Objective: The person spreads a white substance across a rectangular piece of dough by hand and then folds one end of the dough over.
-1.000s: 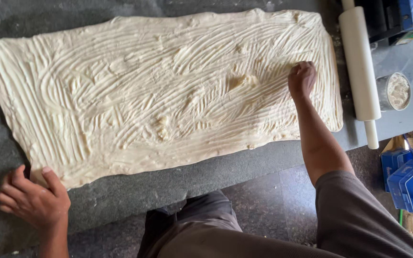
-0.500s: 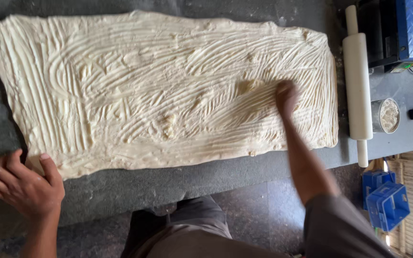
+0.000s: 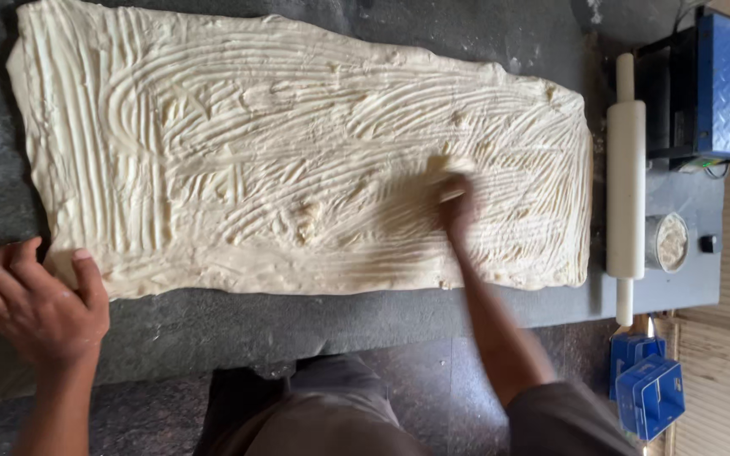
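While blurred, right hand (image 3: 458, 203) on dough sheet (image 3: 213, 152).

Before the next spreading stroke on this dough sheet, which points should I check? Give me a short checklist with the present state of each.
1. Left hand steadies the corner of the dough sheet: ok, it rests at the near left edge.
2. Right hand is on the dough: ok, though blurred by motion.
3. Spread covers the sheet: mostly ok; finger ridges run across it, with a few lumps near the middle.
4. Rolling pin is clear of the dough: ok, it lies just beyond the right edge.
5. Small container is upright: ok.
6. Dough is free from the counter: cannot tell.
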